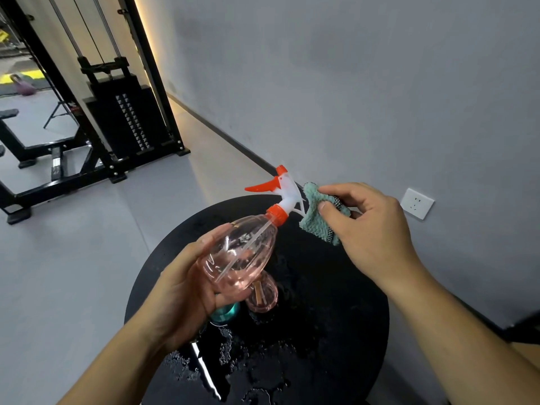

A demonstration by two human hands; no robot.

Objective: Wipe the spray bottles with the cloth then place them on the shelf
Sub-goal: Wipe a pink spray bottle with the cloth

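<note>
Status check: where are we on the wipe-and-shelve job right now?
Done: nothing visibly shelved; no shelf is in view. In hand: the left hand holds the pink spray bottle tilted while the right hand pinches the green cloth against its white nozzle head. Left: a second pink bottle and a teal one stand on the wet black table.

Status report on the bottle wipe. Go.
Left hand grips pink spray bottle, tilted above wet black table. Right hand pinches green cloth against sprayer head. Nothing blocking; shelf not in view.
</note>
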